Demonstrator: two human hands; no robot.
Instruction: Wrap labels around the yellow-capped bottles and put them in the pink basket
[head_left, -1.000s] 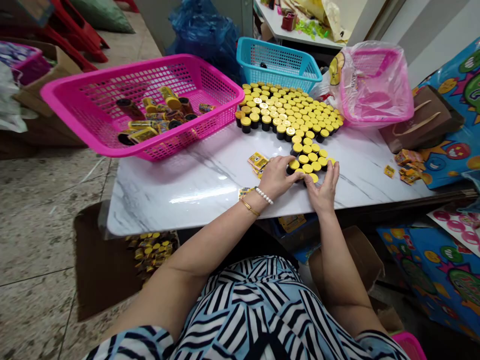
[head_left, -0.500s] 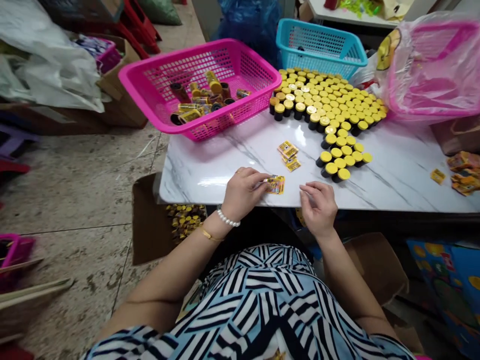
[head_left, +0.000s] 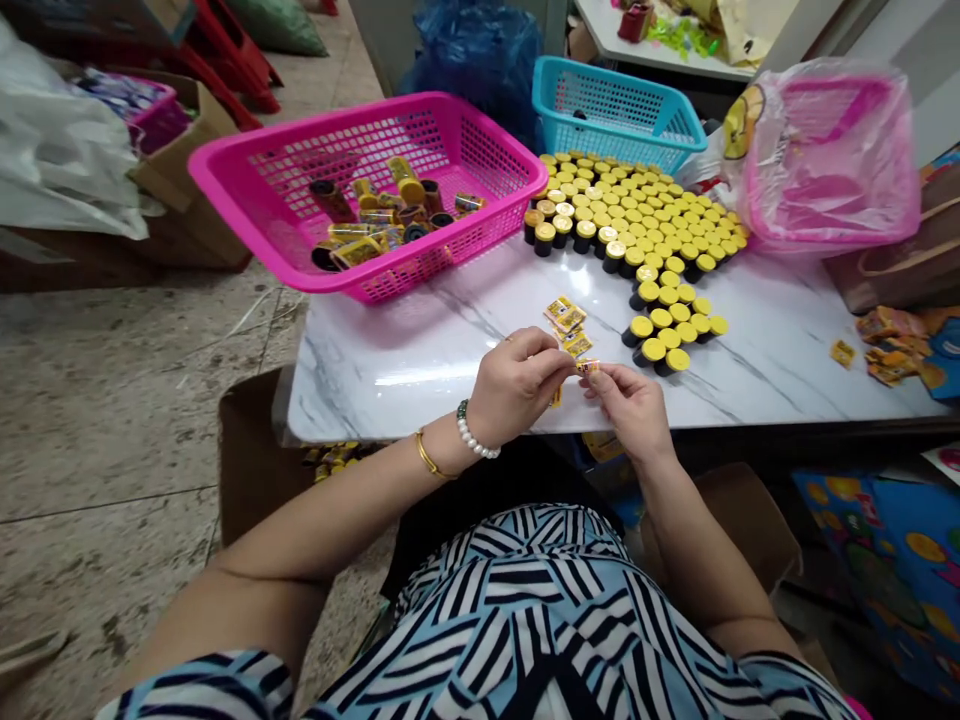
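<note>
My left hand (head_left: 517,388) and my right hand (head_left: 628,408) meet above the marble tabletop (head_left: 420,385), their fingertips pinching a small yellow printed packet (head_left: 587,367) between them. Just beyond my fingers lies a small pile of similar packets (head_left: 566,325). Another yellow scrap (head_left: 556,398) shows partly hidden under my left hand. To the right of my right hand stand black jars with yellow caps (head_left: 660,330), packed in a tight group that runs back to the far end of the table.
A magenta plastic basket (head_left: 367,190) holds loose labelled jars at the table's left. Behind it are a turquoise basket (head_left: 619,115) and a pink bag-lined basket (head_left: 829,160). Loose packets (head_left: 885,345) lie at the right. A cardboard box (head_left: 255,450) sits below the table's near edge.
Both hands have left the jar rows and come together, lifting a packet off the table between them. My head has turned slightly, shifting the whole view.
</note>
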